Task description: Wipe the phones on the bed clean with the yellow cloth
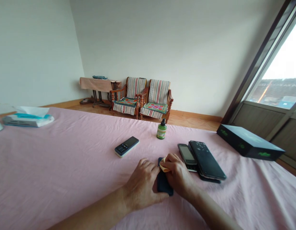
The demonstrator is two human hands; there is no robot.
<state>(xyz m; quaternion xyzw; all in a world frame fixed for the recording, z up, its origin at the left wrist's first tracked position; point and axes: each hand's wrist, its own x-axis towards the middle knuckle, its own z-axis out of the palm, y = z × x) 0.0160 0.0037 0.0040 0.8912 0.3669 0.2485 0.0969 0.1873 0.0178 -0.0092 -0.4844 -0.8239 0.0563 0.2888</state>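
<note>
A flat, dark blue, phone-sized slab, seemingly a mobile phone (165, 185), lies on the pink cloth in front of me. My left hand (143, 182) grips it along its left side, with the thumb across its near end. My right hand (178, 172) is closed on a small yellow cloth (164, 166) and presses it against the upper part of the phone. Fingers hide much of the phone's face. Just right of my right hand rest a slider phone (187, 155) and a large black smartphone (206, 159), lying partly on another dark flat thing.
A keypad phone (127, 146) lies beyond my left hand. Past it stands a green spray bottle (161, 130). A black box (248, 142) sits at the right edge, a tissue pack (29, 118) at the far left. Two wooden armchairs (154, 95) stand by the wall.
</note>
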